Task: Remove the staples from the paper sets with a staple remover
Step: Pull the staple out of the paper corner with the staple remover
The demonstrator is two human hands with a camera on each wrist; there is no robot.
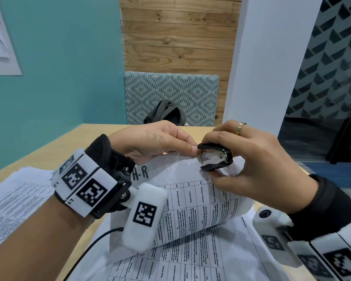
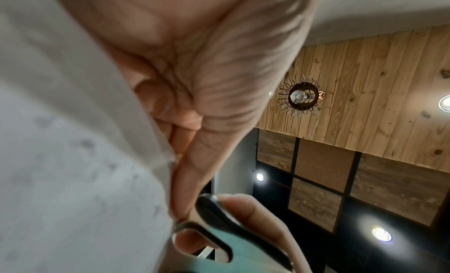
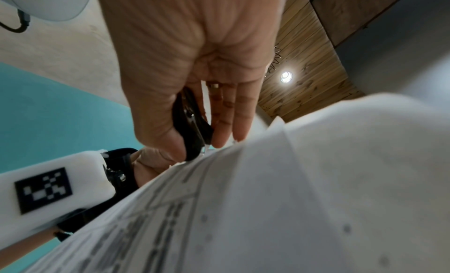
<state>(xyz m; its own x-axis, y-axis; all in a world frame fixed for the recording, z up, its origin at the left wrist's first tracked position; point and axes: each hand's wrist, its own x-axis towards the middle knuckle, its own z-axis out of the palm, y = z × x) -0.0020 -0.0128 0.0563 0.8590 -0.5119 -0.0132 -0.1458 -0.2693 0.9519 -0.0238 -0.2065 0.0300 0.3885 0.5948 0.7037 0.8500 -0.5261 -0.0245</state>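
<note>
A stapled paper set (image 1: 193, 201) is held lifted and curled above a wooden table (image 1: 93, 138), its top edge raised toward 12 o'clock. That edge is pinched by the left hand (image 1: 150, 141), thumb and forefinger closed on the sheet just at 9 o'clock of the tool. A black staple remover (image 1: 215, 158) is gripped by the right hand (image 1: 249, 159), squeezed between the thumb below and the fingers above, with its metal claws set against the top corner of the paper. Whether a staple is caught in the claws cannot be told. A gold ring (image 1: 241, 126) is worn on a finger of the right hand. More printed sheets (image 1: 190, 258) are spread flat on the table at 6 o'clock of the lifted set, and another stack (image 1: 14, 197) lies at 9 o'clock. A dark bag (image 1: 165, 113) is seen on a patterned seat (image 1: 190, 94) at 12 o'clock, beyond the table's far edge
</note>
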